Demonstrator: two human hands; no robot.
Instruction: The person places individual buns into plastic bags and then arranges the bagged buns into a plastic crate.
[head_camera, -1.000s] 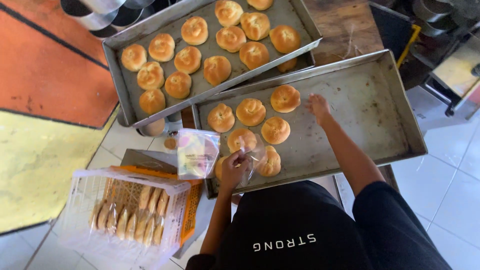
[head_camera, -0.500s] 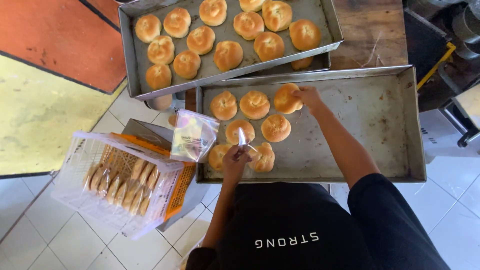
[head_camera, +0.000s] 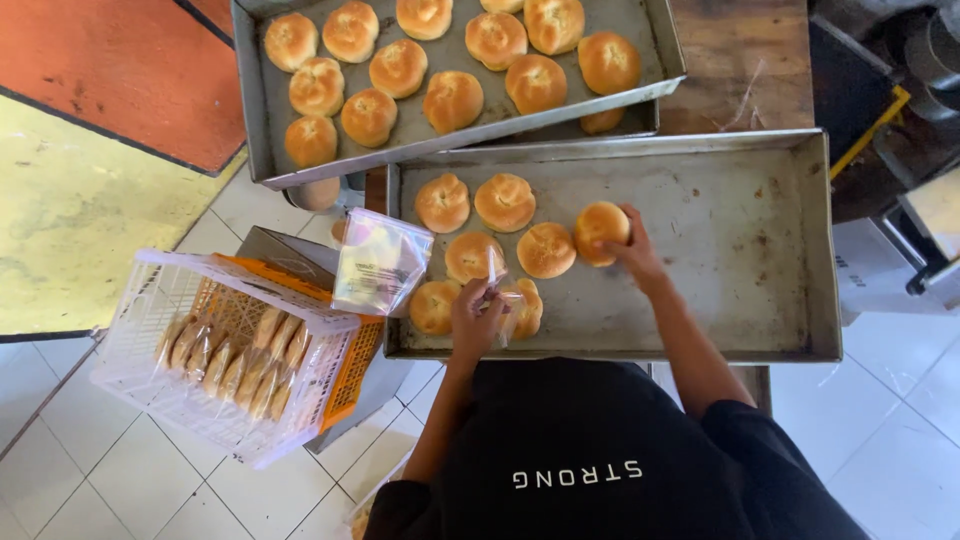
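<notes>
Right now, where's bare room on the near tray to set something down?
Free: the near tray's right half, from the right hand to the right wall. Crowded: its left end, where buns cluster and the left hand holds a clear bag.

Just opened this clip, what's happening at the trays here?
A person in a black shirt stands over a large grey metal baking tray holding a few round golden buns. Their right hand grips one bun on the tray, while the left hand holds a clear plastic bag. A white and orange plastic crate to the left holds bagged buns.
</notes>
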